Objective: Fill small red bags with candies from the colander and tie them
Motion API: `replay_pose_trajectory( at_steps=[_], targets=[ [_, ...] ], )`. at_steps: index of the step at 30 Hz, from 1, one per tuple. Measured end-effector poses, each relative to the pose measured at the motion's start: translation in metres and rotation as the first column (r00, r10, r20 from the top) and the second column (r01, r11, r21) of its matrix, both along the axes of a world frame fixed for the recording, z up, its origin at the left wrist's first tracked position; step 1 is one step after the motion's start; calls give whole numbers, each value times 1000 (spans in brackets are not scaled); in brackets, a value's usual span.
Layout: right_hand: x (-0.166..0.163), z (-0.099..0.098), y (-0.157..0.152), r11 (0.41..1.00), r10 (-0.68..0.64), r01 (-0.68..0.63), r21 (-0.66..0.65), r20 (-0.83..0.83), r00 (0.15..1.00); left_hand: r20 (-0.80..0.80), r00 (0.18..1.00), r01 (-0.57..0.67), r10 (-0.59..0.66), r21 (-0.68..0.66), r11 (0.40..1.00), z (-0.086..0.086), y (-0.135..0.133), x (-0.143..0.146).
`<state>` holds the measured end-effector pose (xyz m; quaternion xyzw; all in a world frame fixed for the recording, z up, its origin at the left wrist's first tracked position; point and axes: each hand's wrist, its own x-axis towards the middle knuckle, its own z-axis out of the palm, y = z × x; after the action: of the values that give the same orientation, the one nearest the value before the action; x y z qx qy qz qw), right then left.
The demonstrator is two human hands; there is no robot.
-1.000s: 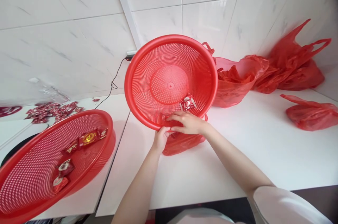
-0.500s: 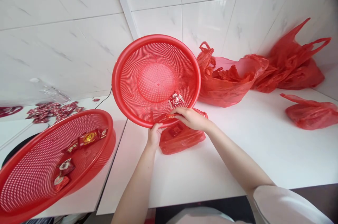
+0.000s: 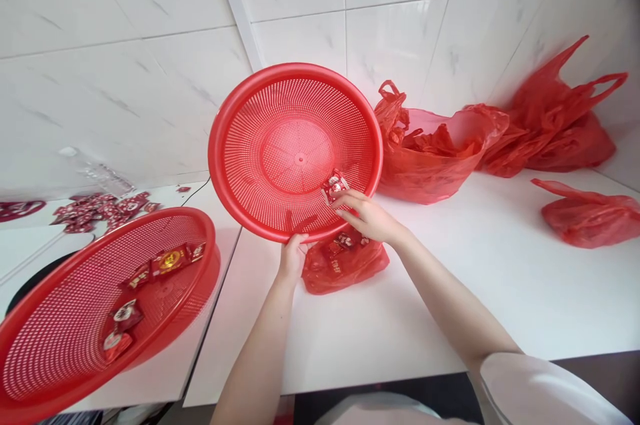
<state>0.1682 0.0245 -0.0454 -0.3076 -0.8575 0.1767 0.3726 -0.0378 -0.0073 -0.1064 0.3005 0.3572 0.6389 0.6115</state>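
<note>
A red perforated plastic basket (image 3: 300,101) stands tilted with its inside facing me. My left hand (image 3: 294,258) is closed on the basket's lower rim. One small red-and-white wrapped packet (image 3: 334,183) lies low on the right inside the basket. My right hand (image 3: 367,217) reaches over the rim, fingers stretched and a little apart, fingertips at the packet's lower edge; they do not look closed on it. Below the rim sits a red plastic bag (image 3: 345,273) with several wrapped packets showing in its mouth; the basket hides part of it.
At left, a second tilted red basket (image 3: 55,308) holds several packets. Behind it lie a pile of red packets (image 3: 95,210) and a clear bottle (image 3: 95,171). Rightward along the tiled wall stand a full red bag (image 3: 430,168), more red bags (image 3: 555,125) and a small tied bag (image 3: 590,217).
My right hand has moved up and inward from the rim to the packet, its fingers opening. More packets now show in the bag below. My left hand stays on the rim.
</note>
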Motion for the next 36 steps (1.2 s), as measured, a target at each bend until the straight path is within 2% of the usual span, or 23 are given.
replay_pose_trajectory(
  at_steps=[2, 5, 8, 10, 12, 14, 15, 18, 23, 29, 33, 36],
  targets=[
    [-1, -6, 3, 987, -148, 142, 73, 73, 986, -6, 999, 34, -34, -7, 999, 1, -2, 2],
    [-6, -22, 6, 918, -389, 362, 163, 194, 901, -18, 996, 85, -86, -20, 996, 2, -8, 9],
    [-12, -35, 6, 873, -488, 465, 148, 287, 824, -29, 991, 130, -130, -11, 992, 1, -12, 15],
    [-13, -38, 4, 915, -395, 396, 78, 376, 838, -29, 992, 126, -126, -9, 992, 1, -13, 16],
    [-13, -36, 3, 976, -192, 218, -10, 437, 879, -21, 995, 94, -94, -11, 995, 0, -11, 14],
    [-12, -30, 2, 998, -6, 35, -58, 440, 898, -12, 998, 63, -63, -19, 998, 0, -8, 11],
    [-11, -27, 1, 998, 34, -12, -55, 426, 904, -9, 999, 50, -51, -25, 998, 0, -6, 9],
    [-9, -16, 1, 999, 48, -42, -25, 350, 936, -7, 1000, 8, -8, -43, 999, 0, -3, 3],
    [-5, -3, -5, 987, 86, -68, -147, 123, 989, 21, 1000, -19, 20, -52, 998, 2, 1, -2],
    [-6, -1, -8, 986, 5, 13, -169, 106, 994, 39, 995, -97, 96, 27, 995, 4, 4, -8],
    [-7, -5, -6, 978, 22, -15, -208, 28, 999, 41, 993, -110, 108, 33, 993, 3, 5, -11],
    [-5, -6, -6, 974, 15, -4, -226, 49, 999, 47, 991, -128, 127, 20, 992, 0, 7, -13]
  ],
)
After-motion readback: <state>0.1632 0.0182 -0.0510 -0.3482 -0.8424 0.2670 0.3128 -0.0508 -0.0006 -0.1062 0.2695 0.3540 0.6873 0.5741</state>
